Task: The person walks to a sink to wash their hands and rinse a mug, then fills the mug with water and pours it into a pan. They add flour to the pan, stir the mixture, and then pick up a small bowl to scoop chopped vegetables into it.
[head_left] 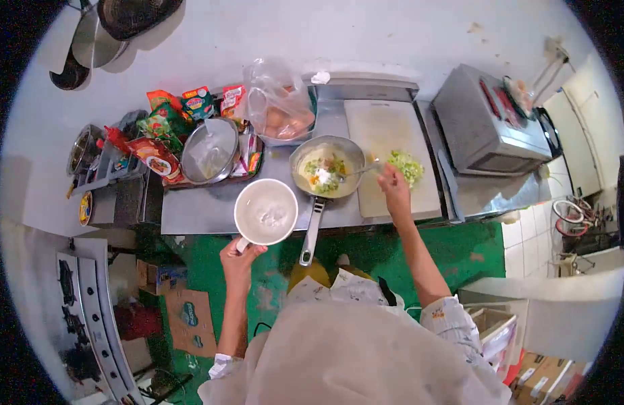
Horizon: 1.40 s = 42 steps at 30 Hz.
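Observation:
My left hand (239,260) is closed round the handle of a white mug (241,228), which is tilted so its inside shows; a little clear liquid seems to lie at the bottom. In my right hand (395,189) is the handle of a metal spoon (361,171), its head down in the saucepan (314,233). The saucepan sits on the steel counter, handle toward me. It contains a pale batter (312,162) with chopped greens, orange bits and a mound of white powder. Just beyond my right hand, chopped greens (408,167) lie on a white cutting board (379,125).
A clear bag of eggs (285,121) fills a tub behind the saucepan. Seasoning packets (165,128) and a metal bowl (209,152) crowd the left. A toaster oven-like appliance (487,128) stands at the right. The counter's front edge (204,233) runs before me.

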Motion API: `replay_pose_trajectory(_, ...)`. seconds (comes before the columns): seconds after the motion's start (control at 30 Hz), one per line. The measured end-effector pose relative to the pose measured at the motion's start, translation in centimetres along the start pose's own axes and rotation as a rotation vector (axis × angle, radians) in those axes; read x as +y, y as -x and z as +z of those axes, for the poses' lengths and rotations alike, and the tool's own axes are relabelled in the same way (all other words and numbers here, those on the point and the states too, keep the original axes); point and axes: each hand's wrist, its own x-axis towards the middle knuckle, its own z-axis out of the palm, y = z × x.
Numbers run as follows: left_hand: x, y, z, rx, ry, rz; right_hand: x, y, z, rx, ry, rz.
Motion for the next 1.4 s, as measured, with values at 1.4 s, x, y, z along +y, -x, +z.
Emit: replay_pose_trajectory(1.4, -2.2, -12.0, 6.4, -0.015, -0.217, -0.076, -1.3, -6.8, 4.1, -0.559, 1.247, -0.357)
